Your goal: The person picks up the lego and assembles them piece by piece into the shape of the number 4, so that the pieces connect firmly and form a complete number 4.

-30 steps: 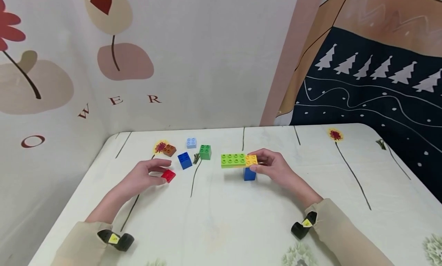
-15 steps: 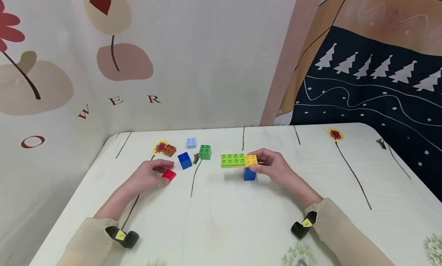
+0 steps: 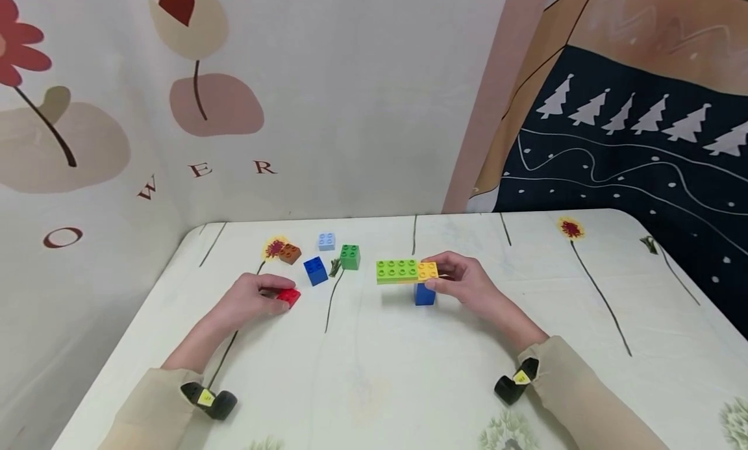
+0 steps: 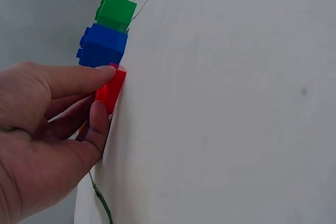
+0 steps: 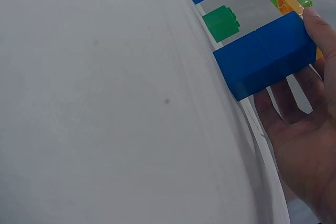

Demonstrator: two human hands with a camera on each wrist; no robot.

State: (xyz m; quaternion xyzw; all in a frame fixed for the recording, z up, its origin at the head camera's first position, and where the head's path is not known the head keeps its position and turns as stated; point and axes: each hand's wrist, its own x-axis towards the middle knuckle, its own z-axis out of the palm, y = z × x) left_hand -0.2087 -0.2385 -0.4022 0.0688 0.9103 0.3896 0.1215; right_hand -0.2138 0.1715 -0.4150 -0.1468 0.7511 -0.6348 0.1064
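Beige sleeves (image 3: 149, 404), soft and creased, are seen nearest, with a small black device (image 3: 217, 403) worn at each cuff. The table (image 3: 374, 372) is covered in smooth white cloth printed with thin-stemmed flowers. A flat, glossy red brick (image 3: 289, 297) is pinched between thumb and fingers of the left hand (image 3: 254, 297), low at the table. By the right hand (image 3: 464, 281), a studded yellow brick (image 3: 428, 270) is gripped atop two stacked blue blocks (image 5: 262, 56); a long lime-green brick (image 3: 397, 270) is joined to it, jutting leftward. Farther off, square-studded plastic pieces are scattered: dark blue (image 3: 315, 271), green (image 3: 350, 257), brown (image 3: 289, 253) and light blue (image 3: 326, 241). Behind, the pale wall (image 3: 362, 112) is decorated with flowers and letters; at right, white trees are shown on a navy panel (image 3: 631, 158).
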